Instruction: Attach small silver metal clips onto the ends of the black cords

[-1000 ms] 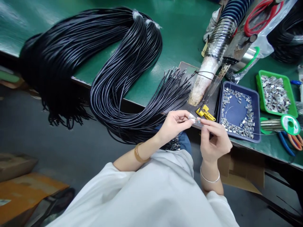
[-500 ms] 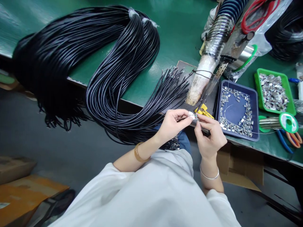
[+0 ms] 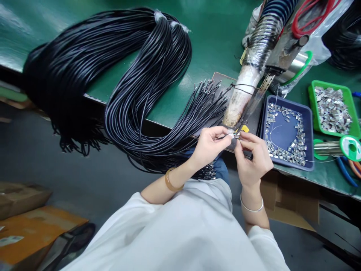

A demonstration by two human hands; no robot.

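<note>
In front of my body, my left hand [image 3: 212, 146] and my right hand [image 3: 253, 157] meet fingertip to fingertip at the table's edge. A small shiny metal piece [image 3: 236, 134] shows between them, and both hands pinch at it. White covers wrap my left fingertips. Fingers hide much of the piece, and I cannot tell whether a cable end is in it. Just beyond the hands lies a yellow object [image 3: 243, 128], partly covered. Left of them, a thick bundle of black cables [image 3: 132, 109] droops over the edge, its metal-tipped ends [image 3: 210, 86] fanned on a board.
A soldering iron [image 3: 267, 82] and a taped hose [image 3: 239, 90] slant down near my hands. On the right stand a blue tray [image 3: 284, 130] and a green tray [image 3: 314, 109] of small metal parts, a solder spool [image 3: 351, 148] and pliers [image 3: 346, 171]. Cardboard boxes lie below.
My fingertips have closed in slightly around the small metal piece, and the right hand now covers more of the yellow object. The whole view has shifted a little.
</note>
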